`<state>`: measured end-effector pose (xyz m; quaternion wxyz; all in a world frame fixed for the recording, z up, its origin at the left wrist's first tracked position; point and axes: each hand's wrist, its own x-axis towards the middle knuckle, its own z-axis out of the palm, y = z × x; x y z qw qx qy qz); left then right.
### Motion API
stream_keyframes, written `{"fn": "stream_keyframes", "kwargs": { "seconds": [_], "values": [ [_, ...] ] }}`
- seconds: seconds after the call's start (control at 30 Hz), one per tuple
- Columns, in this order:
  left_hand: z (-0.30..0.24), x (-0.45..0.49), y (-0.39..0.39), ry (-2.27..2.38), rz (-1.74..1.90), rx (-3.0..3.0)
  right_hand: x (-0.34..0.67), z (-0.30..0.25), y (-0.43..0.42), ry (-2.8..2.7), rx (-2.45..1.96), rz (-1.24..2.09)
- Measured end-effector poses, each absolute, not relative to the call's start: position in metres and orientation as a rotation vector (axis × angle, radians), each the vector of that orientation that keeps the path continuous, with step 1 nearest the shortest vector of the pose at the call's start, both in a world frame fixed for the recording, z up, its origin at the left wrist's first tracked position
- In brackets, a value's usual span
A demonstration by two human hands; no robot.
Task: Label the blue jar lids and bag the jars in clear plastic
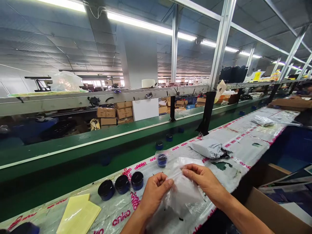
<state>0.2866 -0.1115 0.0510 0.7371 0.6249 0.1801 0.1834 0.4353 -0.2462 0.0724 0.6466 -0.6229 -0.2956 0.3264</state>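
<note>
Head cam: At a film-wrapped bench [246,148], a worker's left hand [156,190] and right hand [203,180] each pinch the top edge of a clear plastic bag [182,190], thumb vs. fingers, one per side. The grip seems to keep the limp film taut just above the bench, approx. at its near edge. Three dark jars [122,185] stand in a row just L of the hands, within easy reach. A bagged jar [161,160] sits behind. Yellow sheets [78,214] lie far L, and a grey pouch [209,149] lies further along, near the green conveyor [73,152].

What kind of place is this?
Probably a factory packing line: a long green conveyor belt, stacked cardboard boxes behind it, and the left hand and right hand pinching a clear plastic bag near small dark jars.
</note>
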Motion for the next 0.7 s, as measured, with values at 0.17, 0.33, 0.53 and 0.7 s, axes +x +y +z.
{"fn": "stream_keyframes", "kwargs": {
  "seconds": [0.17, 0.33, 0.53, 0.7],
  "values": [
    [0.048, 0.277, -0.11, 0.5, 0.52, 1.437, 0.433, 0.072, -0.238, -0.792, -1.678, 0.327],
    [0.049, 0.275, -0.11, 0.586, 0.615, 1.395, 0.409, 0.079, -0.237, -0.827, -1.898, 0.034],
    [0.051, 0.272, -0.114, 0.628, 0.7, 1.64, 0.389, 0.079, -0.216, -0.958, -1.741, 0.464],
    [0.045, 0.266, -0.113, 0.604, 0.667, 1.681, 0.388, 0.073, -0.201, -0.768, -1.498, 0.818]
  ]
}}
